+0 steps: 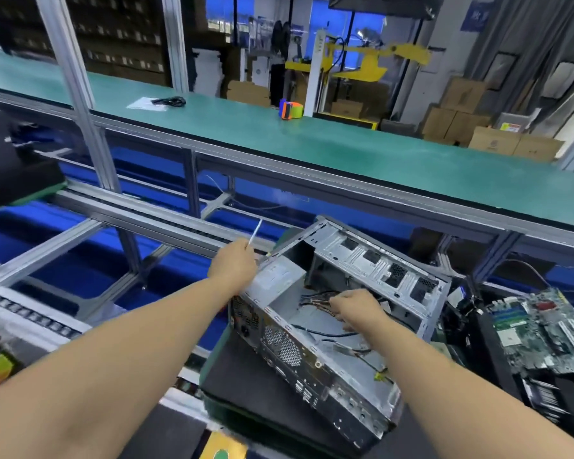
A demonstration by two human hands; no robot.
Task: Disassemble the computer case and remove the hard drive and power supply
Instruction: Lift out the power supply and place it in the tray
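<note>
left hand point(233, 261) grips one thin white rod point(255, 232) at frame centre; right hand point(357, 309) curls into one cable bundle point(315, 301) inside one open computer case point(328, 313), lower centre, power supply point(279, 276) still in it. one motherboard point(540, 329) lies right.
</note>
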